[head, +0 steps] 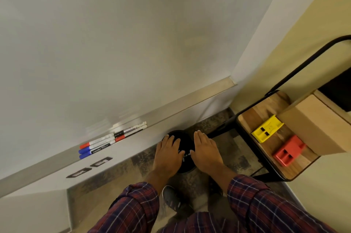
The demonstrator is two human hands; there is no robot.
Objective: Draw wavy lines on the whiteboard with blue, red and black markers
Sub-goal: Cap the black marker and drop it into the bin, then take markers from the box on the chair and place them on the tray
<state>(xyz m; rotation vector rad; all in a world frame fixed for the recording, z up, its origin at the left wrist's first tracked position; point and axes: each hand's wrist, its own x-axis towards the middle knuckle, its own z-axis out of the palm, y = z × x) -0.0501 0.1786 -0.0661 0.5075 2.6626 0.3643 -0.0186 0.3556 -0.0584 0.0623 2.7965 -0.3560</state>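
On the tray, up and left of the left hand: the markers point(112, 138) lie bundled side by side along the tray point(190, 100) under the whiteboard point(114, 42), well apart from both hands.
Left hand point(168, 152): flat, palm down, fingers straight, holding nothing.
Right hand point(206, 150): the same, just beside the left.
Beneath the hands: a black round object point(185, 140); I cannot tell whether the palms touch it.
Colours: blue marker point(84, 151) farthest from the left hand, red marker point(84, 145) touching it, black marker point(118, 134) nearer.
Handling: probably light, stiff, smooth barrels that roll easily. Pinch one at mid-barrel, clear of the cap, and lift it off its neighbours.
Board: no lines show, so drawing seems not yet begun.
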